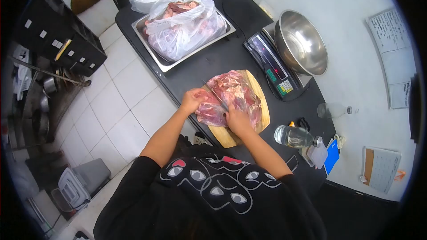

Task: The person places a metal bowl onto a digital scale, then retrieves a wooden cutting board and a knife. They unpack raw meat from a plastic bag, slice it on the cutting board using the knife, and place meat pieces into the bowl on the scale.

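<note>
A large slab of raw meat (235, 90) lies spread over a wooden cutting board (264, 106) on the black table. My right hand (239, 120) is closed around the handle of a knife (214, 92), whose blade lies across the meat and points up and to the left. At the meat's left edge, my left hand (192, 101) is closed on a flap of it, left of the blade. The fingertips of my left hand are partly hidden against the meat.
A metal tray (165, 67) with bagged meat (187, 31) stands beyond the board. To the right are a digital scale (272, 69) bearing a steel bowl (302, 43), a glass bottle (293, 136), and plastic containers (316, 156). The table's left edge (153, 70) borders the tiled floor.
</note>
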The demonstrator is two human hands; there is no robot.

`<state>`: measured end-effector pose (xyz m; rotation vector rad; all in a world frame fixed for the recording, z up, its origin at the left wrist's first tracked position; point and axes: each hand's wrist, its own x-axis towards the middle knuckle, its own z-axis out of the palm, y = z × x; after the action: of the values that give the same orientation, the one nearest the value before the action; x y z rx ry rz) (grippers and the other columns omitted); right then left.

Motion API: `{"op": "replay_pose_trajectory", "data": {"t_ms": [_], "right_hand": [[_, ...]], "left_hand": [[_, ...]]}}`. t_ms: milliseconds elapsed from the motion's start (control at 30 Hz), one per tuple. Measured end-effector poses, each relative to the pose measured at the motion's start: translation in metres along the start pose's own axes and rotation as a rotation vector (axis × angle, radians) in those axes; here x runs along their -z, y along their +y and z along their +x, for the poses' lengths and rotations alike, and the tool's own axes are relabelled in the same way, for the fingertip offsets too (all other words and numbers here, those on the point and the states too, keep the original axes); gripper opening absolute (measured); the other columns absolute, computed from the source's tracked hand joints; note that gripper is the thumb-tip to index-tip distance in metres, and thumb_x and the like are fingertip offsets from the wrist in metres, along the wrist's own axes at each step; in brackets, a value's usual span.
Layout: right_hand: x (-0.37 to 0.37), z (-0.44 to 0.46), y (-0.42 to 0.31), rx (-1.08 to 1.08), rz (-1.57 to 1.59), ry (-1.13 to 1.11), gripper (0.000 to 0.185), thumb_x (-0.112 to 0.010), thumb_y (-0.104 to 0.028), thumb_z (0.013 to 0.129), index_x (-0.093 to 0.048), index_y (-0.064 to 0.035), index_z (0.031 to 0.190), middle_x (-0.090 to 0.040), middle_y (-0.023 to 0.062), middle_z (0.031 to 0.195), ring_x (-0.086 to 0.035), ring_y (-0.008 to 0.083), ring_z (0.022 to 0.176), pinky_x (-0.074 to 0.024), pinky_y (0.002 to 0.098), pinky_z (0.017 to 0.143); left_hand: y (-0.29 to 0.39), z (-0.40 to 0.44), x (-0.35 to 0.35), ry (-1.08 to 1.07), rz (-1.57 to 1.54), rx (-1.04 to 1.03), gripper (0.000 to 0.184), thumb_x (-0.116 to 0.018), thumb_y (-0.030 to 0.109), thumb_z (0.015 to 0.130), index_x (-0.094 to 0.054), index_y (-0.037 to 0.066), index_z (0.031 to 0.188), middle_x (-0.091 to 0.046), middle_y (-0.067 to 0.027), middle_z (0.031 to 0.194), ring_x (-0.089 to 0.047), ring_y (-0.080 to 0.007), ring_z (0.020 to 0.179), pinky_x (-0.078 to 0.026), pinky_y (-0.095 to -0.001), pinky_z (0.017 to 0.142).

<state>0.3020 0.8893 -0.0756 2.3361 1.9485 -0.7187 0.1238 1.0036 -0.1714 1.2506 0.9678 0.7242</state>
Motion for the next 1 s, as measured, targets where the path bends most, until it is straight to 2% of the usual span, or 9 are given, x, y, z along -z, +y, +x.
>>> {"op": "replay_pose_trajectory", "data": {"t_ms": [167, 233, 300, 400, 567, 667, 767, 867, 1000], "right_hand": [[0.005, -0.103, 0.035, -0.202, 0.048, -0.104, 0.027, -0.051, -0.024, 0.088, -0.042, -0.0026, 0.101, -0.062, 0.0271, 0.077, -0.061, 0.0448, 0.075, -0.0463, 0.0559, 0.067], [0.010, -0.145, 0.048, -0.296, 0.021, -0.214, 0.026, -0.049, -0.026, 0.090, -0.042, -0.0043, 0.103, -0.063, 0.0261, 0.080, -0.062, 0.0441, 0.077, -0.0481, 0.0538, 0.069], [0.022, -0.178, 0.050, -0.339, -0.012, -0.286, 0.025, -0.049, -0.026, 0.090, -0.042, -0.0047, 0.101, -0.063, 0.0261, 0.080, -0.062, 0.0440, 0.077, -0.0481, 0.0538, 0.068], [0.045, -0.188, 0.050, -0.291, -0.031, -0.283, 0.023, -0.050, -0.025, 0.090, -0.041, -0.0051, 0.099, -0.063, 0.0259, 0.080, -0.062, 0.0437, 0.077, -0.0481, 0.0537, 0.067], [0.040, -0.136, 0.039, -0.137, 0.087, -0.035, 0.024, -0.050, -0.025, 0.091, -0.043, -0.0048, 0.100, -0.062, 0.0246, 0.079, -0.061, 0.0430, 0.074, -0.0477, 0.0528, 0.065], [0.013, -0.085, 0.032, 0.033, 0.093, 0.094, 0.025, -0.049, -0.026, 0.091, -0.044, -0.0044, 0.103, -0.063, 0.0229, 0.080, -0.062, 0.0416, 0.074, -0.0484, 0.0511, 0.064], [-0.003, -0.049, 0.026, 0.082, 0.041, 0.048, 0.026, -0.049, -0.027, 0.091, -0.044, -0.0045, 0.102, -0.063, 0.0218, 0.084, -0.062, 0.0401, 0.076, -0.0491, 0.0503, 0.064], [0.001, -0.039, 0.022, 0.079, 0.042, -0.036, 0.026, -0.048, -0.028, 0.091, -0.044, -0.0041, 0.101, -0.064, 0.0214, 0.086, -0.063, 0.0394, 0.078, -0.0492, 0.0503, 0.066], [0.004, -0.031, 0.013, 0.081, 0.066, -0.071, 0.025, -0.048, -0.027, 0.092, -0.043, -0.0038, 0.100, -0.064, 0.0216, 0.086, -0.063, 0.0399, 0.078, -0.0486, 0.0510, 0.066]], "left_hand": [[0.000, 0.004, 0.003, -0.007, -0.028, 0.047, 0.027, -0.073, 0.004, 0.074, -0.065, 0.003, 0.100, -0.066, -0.0029, 0.088, -0.059, -0.0090, 0.077, -0.049, -0.0228, 0.070], [-0.004, 0.008, 0.006, -0.037, -0.139, 0.065, 0.027, -0.072, 0.003, 0.074, -0.065, 0.003, 0.099, -0.065, -0.0022, 0.084, -0.059, -0.0076, 0.075, -0.049, -0.0219, 0.068], [0.008, 0.006, 0.011, -0.087, -0.215, 0.127, 0.027, -0.072, 0.002, 0.073, -0.064, 0.002, 0.099, -0.065, -0.0024, 0.085, -0.059, -0.0077, 0.075, -0.049, -0.0216, 0.068], [0.016, 0.004, 0.015, -0.145, -0.071, 0.177, 0.029, -0.072, 0.002, 0.073, -0.063, 0.001, 0.100, -0.065, -0.0033, 0.089, -0.059, -0.0106, 0.079, -0.049, -0.0247, 0.071], [0.013, 0.004, 0.024, -0.202, 0.158, 0.217, 0.033, -0.070, 0.005, 0.075, -0.063, 0.004, 0.107, -0.066, -0.0081, 0.096, -0.060, -0.0154, 0.087, -0.048, -0.0279, 0.075], [0.014, 0.007, 0.028, -0.245, 0.245, 0.206, 0.032, -0.061, -0.004, 0.079, -0.059, 0.001, 0.111, -0.066, -0.0072, 0.097, -0.061, -0.0132, 0.084, -0.049, -0.0258, 0.074], [0.026, 0.003, 0.031, -0.285, 0.188, 0.244, 0.032, -0.067, 0.003, 0.077, -0.063, 0.005, 0.109, -0.065, -0.0106, 0.101, -0.061, -0.0170, 0.083, -0.048, -0.0288, 0.074], [0.039, -0.005, 0.029, -0.261, 0.267, 0.223, 0.030, -0.065, 0.001, 0.079, -0.063, 0.004, 0.108, -0.064, -0.0104, 0.104, -0.061, -0.0169, 0.082, -0.049, -0.0282, 0.074], [0.017, -0.005, 0.030, -0.270, 0.151, 0.150, 0.029, -0.060, -0.002, 0.082, -0.061, 0.003, 0.110, -0.065, -0.0052, 0.096, -0.060, -0.0129, 0.086, -0.049, -0.0254, 0.078]]}}
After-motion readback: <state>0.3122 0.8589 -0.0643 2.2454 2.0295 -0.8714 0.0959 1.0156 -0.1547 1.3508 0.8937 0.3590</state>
